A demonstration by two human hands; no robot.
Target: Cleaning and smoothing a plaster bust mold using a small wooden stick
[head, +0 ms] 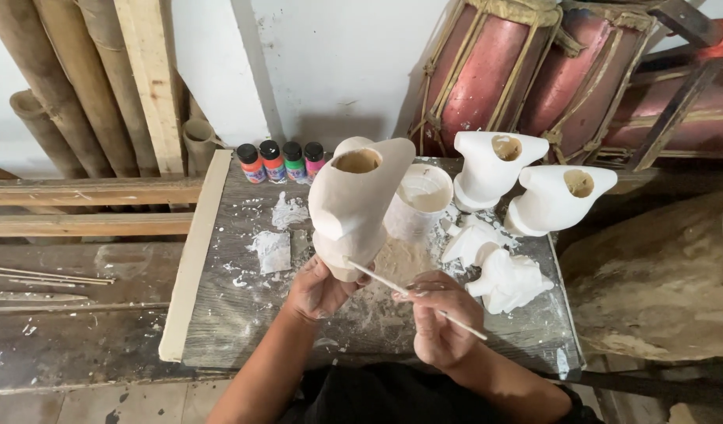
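I take the grey, plaster-spattered table as my landmark; it fills the middle of my view, with a pale plank lying along its left edge. Behind its far right corner lean two red drums laced with cord, and behind its far left corner stand bamboo poles and a wooden board. Off the table's right edge sits a big rough log.

At the table's centre I hold the unpainted cream figure, upright, its hollow opening facing up. My left hand is clamped around its base, fingers wrapped underneath. My right hand is closed on a thin wooden stick, whose far tip touches the lower part of the figure.

Toward the table's far right stand two white figures of the same shape, close together, both upright. Just in front of them, on the right half of the table, lies a crumpled white lump with smaller white pieces beside it. A white tub stands at the table's far middle, just beside the cream figure on its right.

At the table's far left edge four small paint bottles stand in a row, with black caps and orange, red, green and pink bodies. Dried white patches spot the table's left half.
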